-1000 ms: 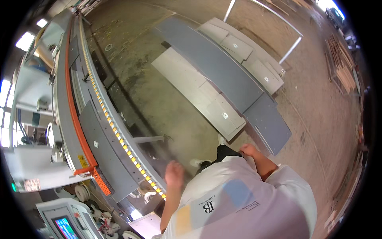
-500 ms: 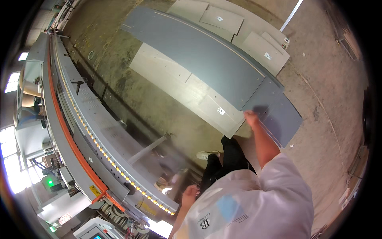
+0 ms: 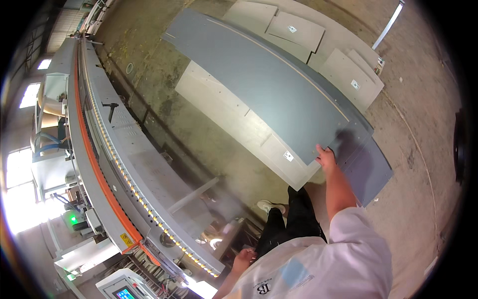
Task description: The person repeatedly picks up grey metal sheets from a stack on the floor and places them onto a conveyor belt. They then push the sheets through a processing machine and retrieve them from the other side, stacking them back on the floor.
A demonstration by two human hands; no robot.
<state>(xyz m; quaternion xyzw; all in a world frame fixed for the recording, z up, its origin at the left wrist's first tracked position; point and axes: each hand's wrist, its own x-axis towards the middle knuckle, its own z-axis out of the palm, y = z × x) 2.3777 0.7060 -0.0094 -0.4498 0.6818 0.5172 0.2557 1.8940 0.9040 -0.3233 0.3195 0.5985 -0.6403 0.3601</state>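
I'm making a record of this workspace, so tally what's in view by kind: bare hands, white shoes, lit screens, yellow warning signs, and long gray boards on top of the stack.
Bare hands: 2, left hand and right hand
White shoe: 1
Lit screen: 1
Yellow warning sign: 1
Long gray board on top: 1
Total: 6

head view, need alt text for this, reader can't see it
A person's right hand is at the near end of a long gray panel among paler panels, while the left hand is by the waist. A long machine with an orange strip runs along the left.
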